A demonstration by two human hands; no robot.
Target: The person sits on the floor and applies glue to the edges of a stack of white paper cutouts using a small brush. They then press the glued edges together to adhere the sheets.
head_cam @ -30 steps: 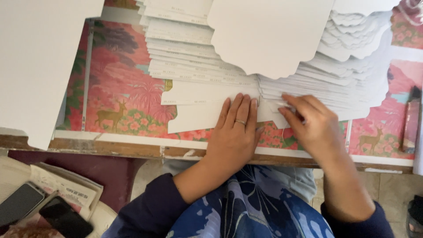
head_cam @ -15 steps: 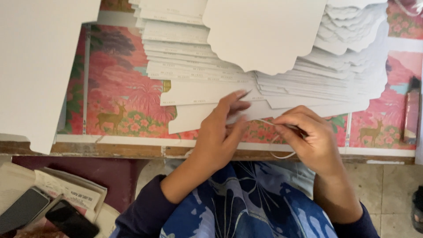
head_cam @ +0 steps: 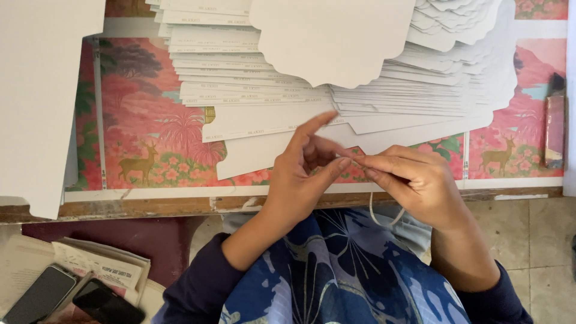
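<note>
My left hand (head_cam: pixel 300 180) and my right hand (head_cam: pixel 420 183) meet fingertip to fingertip just above the table's front edge. Between them they pinch a thin white strip (head_cam: pixel 373 215), whose loop hangs down under my right hand over my blue patterned lap. My left forefinger points up and away from the pinch. Just beyond the hands lies a fanned stack of white card sheets (head_cam: pixel 252 90) with scalloped edges. A further scalloped white card (head_cam: pixel 336 42) lies on top at the back.
The table has a pink printed cover (head_cam: pixel 144 138) with trees and deer, and a worn wooden front edge (head_cam: pixel 150 207). A large white sheet (head_cam: pixel 36 90) overhangs at the left. Two dark phones (head_cam: pixel 72 297) lie on folded papers at lower left. A dark oblong object (head_cam: pixel 555 129) sits at the right.
Both hands lifted off the card stack, where they lay flat, and drew back toward the table edge. They now pinch the thin white strip between them.
</note>
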